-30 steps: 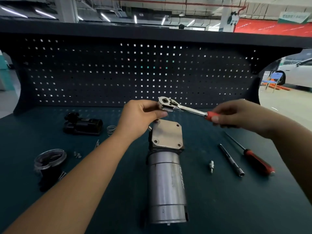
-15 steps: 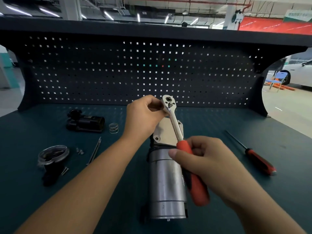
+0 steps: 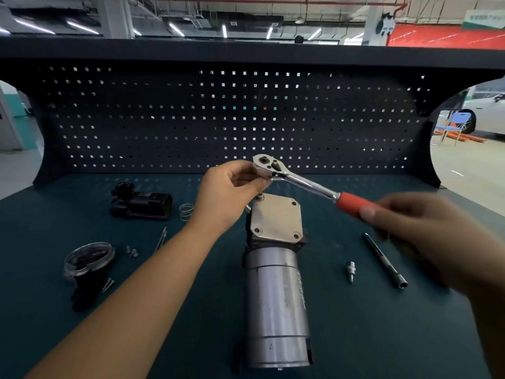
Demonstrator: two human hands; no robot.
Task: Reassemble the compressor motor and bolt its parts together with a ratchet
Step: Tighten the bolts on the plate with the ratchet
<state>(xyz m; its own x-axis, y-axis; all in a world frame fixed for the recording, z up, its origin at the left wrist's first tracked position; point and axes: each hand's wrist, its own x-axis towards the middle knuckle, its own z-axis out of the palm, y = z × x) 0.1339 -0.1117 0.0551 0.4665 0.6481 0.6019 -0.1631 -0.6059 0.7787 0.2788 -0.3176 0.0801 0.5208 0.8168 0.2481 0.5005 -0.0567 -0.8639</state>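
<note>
While left hand and right hand hold ratchet, clear cup contents indistinct

Glossy chrome ratchet — matt motor

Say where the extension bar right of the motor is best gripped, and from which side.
Likely mid-shaft, pinched from above across its width: the extension bar lies flat on the bench, thin and round, with bare surface on both sides.
</note>
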